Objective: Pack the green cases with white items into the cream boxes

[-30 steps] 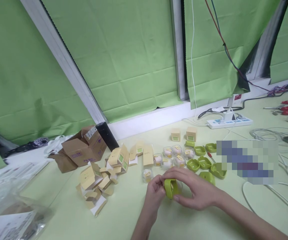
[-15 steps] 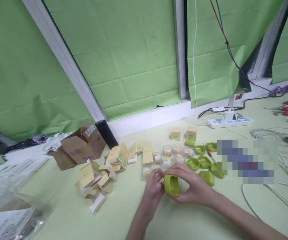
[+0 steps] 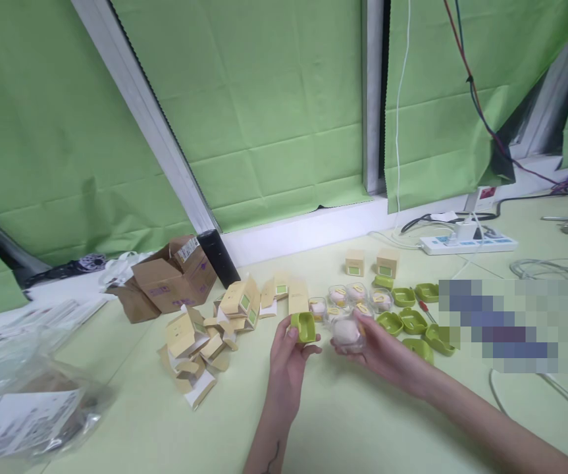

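Green case (image 3: 306,328): I see it pinched between thumb and fingers of the left hand (image 3: 287,359), hollow side toward me, just in front of the flat carton (image 3: 298,297).
Clear pod (image 3: 347,334): in the right hand (image 3: 382,349), which I see curled about it with thumb and fingers; something white and round is inside. It sits in front and to the right of the flat carton, apart from the green case.
Other pods (image 3: 338,295): bunched on the tabletop (image 3: 353,421) just right of the flat carton, with pale contents and yellow bits too small for me to read.
Green cups (image 3: 413,320): farther right of the flat carton, past the other pods, with a red-handled tool (image 3: 423,307) lying among them.
Small boxes (image 3: 387,263): a pair, behind the flat carton and to its right.
Opened packaging (image 3: 182,332): heaped left of the flat carton, flaps unfolded.
Brown box (image 3: 170,289): farther left of the flat carton, top open, a black cylinder (image 3: 218,258) beside it.
Power strip (image 3: 495,244): well to the right of the flat carton and behind it.
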A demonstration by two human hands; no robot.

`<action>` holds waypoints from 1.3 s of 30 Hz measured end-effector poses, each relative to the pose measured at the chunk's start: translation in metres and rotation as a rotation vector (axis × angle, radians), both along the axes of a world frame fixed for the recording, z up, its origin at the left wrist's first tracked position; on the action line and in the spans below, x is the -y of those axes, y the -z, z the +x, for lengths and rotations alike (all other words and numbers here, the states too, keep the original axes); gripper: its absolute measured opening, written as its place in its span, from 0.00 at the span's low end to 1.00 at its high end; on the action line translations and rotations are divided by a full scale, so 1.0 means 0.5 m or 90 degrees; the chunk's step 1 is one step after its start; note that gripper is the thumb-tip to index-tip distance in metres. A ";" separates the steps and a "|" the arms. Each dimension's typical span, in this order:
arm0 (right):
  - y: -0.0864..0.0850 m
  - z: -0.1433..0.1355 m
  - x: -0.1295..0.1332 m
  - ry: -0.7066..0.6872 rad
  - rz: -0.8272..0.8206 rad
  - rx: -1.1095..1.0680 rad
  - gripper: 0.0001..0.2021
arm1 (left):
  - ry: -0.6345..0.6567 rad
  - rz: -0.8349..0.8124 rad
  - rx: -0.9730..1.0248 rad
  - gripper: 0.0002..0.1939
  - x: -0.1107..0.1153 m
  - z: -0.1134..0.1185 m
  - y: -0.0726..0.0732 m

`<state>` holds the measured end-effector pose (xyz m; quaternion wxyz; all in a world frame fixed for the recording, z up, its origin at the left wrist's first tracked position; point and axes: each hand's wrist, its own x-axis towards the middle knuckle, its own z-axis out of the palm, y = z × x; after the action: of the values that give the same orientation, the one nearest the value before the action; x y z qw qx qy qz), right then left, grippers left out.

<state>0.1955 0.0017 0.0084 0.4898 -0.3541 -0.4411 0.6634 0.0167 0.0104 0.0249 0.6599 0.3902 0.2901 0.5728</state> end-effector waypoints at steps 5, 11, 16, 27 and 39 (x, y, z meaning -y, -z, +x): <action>-0.006 0.006 -0.004 -0.091 -0.225 -0.362 0.22 | 0.006 -0.004 0.000 0.13 0.000 0.005 0.005; 0.005 0.007 -0.008 -0.038 -0.231 -0.238 0.22 | 0.009 -0.009 0.001 0.12 0.003 0.008 0.006; 0.001 0.017 -0.009 0.168 0.108 0.349 0.18 | 0.008 -0.039 0.006 0.13 0.007 0.014 0.005; 0.003 0.026 0.004 0.209 0.329 0.588 0.23 | 0.046 -0.051 -0.009 0.13 0.012 0.023 0.010; -0.016 0.011 0.013 0.121 0.167 0.210 0.19 | 0.068 -0.037 -0.018 0.14 0.018 0.037 0.014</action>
<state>0.2010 -0.0049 0.0164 0.5132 -0.4310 -0.5622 0.4845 0.0352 0.0015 0.0177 0.6962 0.3940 0.2945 0.5228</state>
